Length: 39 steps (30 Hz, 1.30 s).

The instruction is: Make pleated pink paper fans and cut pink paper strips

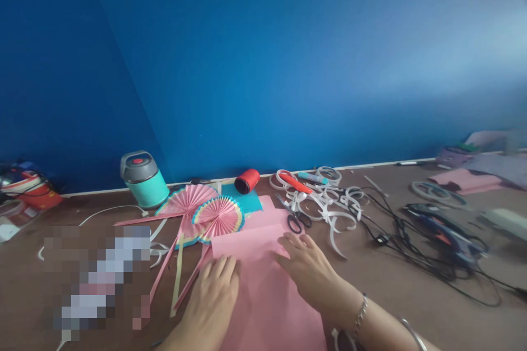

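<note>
A long sheet of pink paper (263, 279) lies on the brown table in front of me. My left hand (216, 290) rests palm down on its left edge, fingers stretched forward. On the right edge, my right hand (307, 269) lies flat with its fingers spread. Just beyond my right fingertips is a pair of scissors (295, 223) with dark handles. Pleated pink paper fans (218, 218) with blue and yellow rims sit to the upper left of the sheet, pink strips trailing from them. More pink paper and a teal sheet (242, 198) lie behind.
A teal flask (146, 189) stands back left, near a red spool (247, 181). White curled strips (329, 203) and an orange-red tool (294, 181) are heaped behind the scissors. Black cables (405, 238) and a dark blue tool (448, 236) lie right. A blue panel (263, 66) rises behind.
</note>
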Motion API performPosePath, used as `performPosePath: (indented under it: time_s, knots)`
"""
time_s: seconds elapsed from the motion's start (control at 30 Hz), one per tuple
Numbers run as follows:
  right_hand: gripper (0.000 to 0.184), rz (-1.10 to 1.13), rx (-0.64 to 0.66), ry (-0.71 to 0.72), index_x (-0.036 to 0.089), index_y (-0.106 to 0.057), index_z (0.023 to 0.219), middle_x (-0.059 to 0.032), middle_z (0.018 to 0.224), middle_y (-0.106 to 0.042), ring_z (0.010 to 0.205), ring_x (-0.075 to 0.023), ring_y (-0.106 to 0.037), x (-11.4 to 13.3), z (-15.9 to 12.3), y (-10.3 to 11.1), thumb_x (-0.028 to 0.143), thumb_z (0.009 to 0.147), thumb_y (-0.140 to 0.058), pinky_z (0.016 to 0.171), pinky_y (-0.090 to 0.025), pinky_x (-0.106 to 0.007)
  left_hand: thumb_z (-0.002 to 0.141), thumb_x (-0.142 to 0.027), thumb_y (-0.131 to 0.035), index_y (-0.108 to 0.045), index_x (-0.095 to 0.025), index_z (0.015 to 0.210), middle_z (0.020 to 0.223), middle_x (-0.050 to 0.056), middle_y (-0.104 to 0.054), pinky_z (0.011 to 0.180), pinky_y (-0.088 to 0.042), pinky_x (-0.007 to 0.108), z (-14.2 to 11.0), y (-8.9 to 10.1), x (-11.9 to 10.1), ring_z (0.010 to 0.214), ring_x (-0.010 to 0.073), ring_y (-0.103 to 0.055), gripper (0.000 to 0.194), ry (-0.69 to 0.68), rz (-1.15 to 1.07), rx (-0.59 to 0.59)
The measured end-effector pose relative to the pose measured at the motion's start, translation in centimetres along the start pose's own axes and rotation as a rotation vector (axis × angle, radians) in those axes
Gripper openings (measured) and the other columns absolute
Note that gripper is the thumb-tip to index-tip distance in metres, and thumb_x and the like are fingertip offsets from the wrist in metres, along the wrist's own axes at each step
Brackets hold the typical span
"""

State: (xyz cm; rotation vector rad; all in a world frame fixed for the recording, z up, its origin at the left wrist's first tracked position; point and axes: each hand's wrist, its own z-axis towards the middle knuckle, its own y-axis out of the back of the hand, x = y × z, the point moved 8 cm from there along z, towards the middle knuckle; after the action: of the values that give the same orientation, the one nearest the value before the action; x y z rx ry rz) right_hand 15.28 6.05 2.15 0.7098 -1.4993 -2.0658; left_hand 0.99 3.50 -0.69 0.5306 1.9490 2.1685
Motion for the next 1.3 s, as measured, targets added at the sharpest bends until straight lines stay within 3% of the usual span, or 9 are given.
performPosePath:
  time_s: [0.1, 0.3, 0.5, 0.7, 0.77, 0.93, 1.1, 1.3]
  knots:
    - [0.025, -0.072, 0.013, -0.053, 0.020, -0.068, 0.093, -0.0113, 0.105, -0.063, 0.103, -0.0264, -0.051, -1.5, -0.5, -0.3, 0.009, 0.073, -0.057, 0.077, -0.034, -0.035, 0.073, 0.005, -0.040, -0.068, -0.016, 0.105, 0.115, 0.011, -0.066, 0.089, -0.048, 0.040, -0.8, -0.7, 0.4, 0.107, 0.0248, -0.058, 0.048, -0.002, 0.041, -0.066]
    - [0.014, -0.061, 0.105, -0.074, 0.017, -0.067, 0.072, -0.0090, 0.087, -0.064, 0.092, -0.0246, -0.055, -2.4, -0.2, -1.2, 0.006, 0.068, -0.060, 0.070, -0.033, -0.033, 0.072, 0.007, -0.037, -0.069, -0.015, 0.104, 0.108, 0.011, -0.068, 0.090, -0.049, 0.042, -0.9, -1.0, 1.5, 0.104, 0.0269, -0.060, 0.050, 0.077, -0.017, 0.102]
    - [0.021, -0.081, -0.031, 0.015, 0.018, -0.061, 0.059, -0.0045, 0.070, -0.059, 0.076, -0.0191, -0.051, -2.1, 0.3, -0.8, 0.004, 0.074, -0.057, 0.076, -0.033, -0.035, 0.080, 0.002, -0.037, -0.070, -0.015, 0.097, 0.106, 0.011, -0.067, 0.095, -0.045, 0.041, -0.7, 0.5, 2.0, 0.108, 0.0262, -0.058, 0.041, 0.116, -0.124, 0.213]
    - [0.024, -0.095, -0.112, 0.041, 0.018, -0.058, 0.055, -0.0032, 0.064, -0.056, 0.070, -0.0178, -0.047, -2.3, 0.6, -1.0, 0.001, 0.072, -0.056, 0.080, -0.031, -0.036, 0.085, -0.002, -0.036, -0.070, -0.014, 0.096, 0.105, 0.012, -0.067, 0.096, -0.044, 0.044, -0.9, 0.3, 2.6, 0.109, 0.0276, -0.057, 0.038, 0.158, -0.123, 0.256]
    - [0.023, -0.098, -0.128, 0.031, 0.018, -0.059, 0.056, -0.0039, 0.065, -0.057, 0.073, -0.0186, -0.048, -2.2, 0.5, -0.7, 0.001, 0.071, -0.056, 0.079, -0.030, -0.036, 0.085, -0.002, -0.037, -0.070, -0.014, 0.095, 0.107, 0.011, -0.067, 0.097, -0.043, 0.043, -0.8, 0.3, 2.7, 0.111, 0.0272, -0.057, 0.037, 0.174, -0.116, 0.256]
    - [0.020, -0.052, -0.178, -0.015, 0.020, -0.065, 0.084, -0.0065, 0.088, -0.062, 0.086, -0.0211, -0.048, -2.3, 0.5, 0.6, 0.005, 0.075, -0.055, 0.073, -0.028, -0.035, 0.084, -0.001, -0.038, -0.071, -0.017, 0.093, 0.102, 0.009, -0.068, 0.094, -0.045, 0.039, -0.7, 0.4, 2.7, 0.105, 0.0248, -0.059, 0.037, 0.133, -0.087, 0.226]
    - [0.025, -0.009, -0.143, 0.114, 0.018, -0.054, 0.058, -0.0036, 0.069, -0.056, 0.072, -0.0169, -0.044, -1.5, 0.9, 0.1, 0.006, 0.079, -0.052, 0.074, -0.028, -0.033, 0.083, 0.000, -0.039, -0.070, -0.017, 0.083, 0.094, 0.007, -0.069, 0.088, -0.046, 0.037, -0.6, 0.6, 3.0, 0.098, 0.0237, -0.061, 0.035, 0.125, -0.109, 0.180]
    - [0.023, 0.035, -0.111, 0.136, 0.017, -0.055, 0.065, -0.0028, 0.068, -0.055, 0.067, -0.0151, -0.043, -1.7, 1.2, -0.6, 0.007, 0.083, -0.046, 0.075, -0.028, -0.033, 0.085, -0.008, -0.042, -0.067, -0.019, 0.078, 0.088, 0.005, -0.067, 0.081, -0.045, 0.033, -0.3, 0.9, 4.3, 0.089, 0.0209, -0.061, 0.028, 0.187, -0.243, 0.060]
